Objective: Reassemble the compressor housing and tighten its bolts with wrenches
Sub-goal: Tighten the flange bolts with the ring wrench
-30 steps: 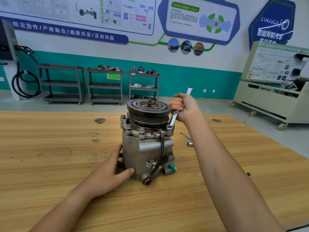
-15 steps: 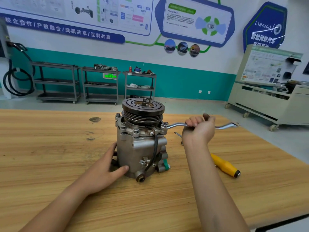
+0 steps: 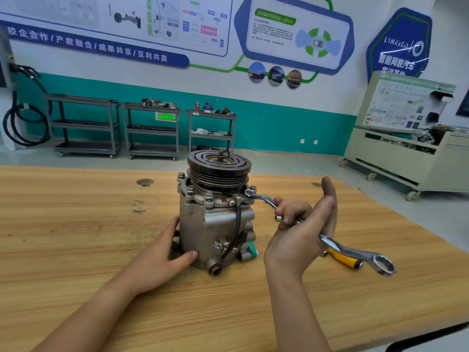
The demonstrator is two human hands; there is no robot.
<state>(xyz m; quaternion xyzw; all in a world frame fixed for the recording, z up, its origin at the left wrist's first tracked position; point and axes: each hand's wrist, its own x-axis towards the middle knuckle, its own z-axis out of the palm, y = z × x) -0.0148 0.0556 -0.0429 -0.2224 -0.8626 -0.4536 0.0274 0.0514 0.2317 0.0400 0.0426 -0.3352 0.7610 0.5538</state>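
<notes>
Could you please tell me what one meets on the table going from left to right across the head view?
left hand → compressor → right hand, gripping the wrench → yellow-handled tool

Only one view, worn on the head: looks forward and slightly down across the table from its near edge, close to the compressor at mid-table, taking in the far edge and the wall beyond.
</notes>
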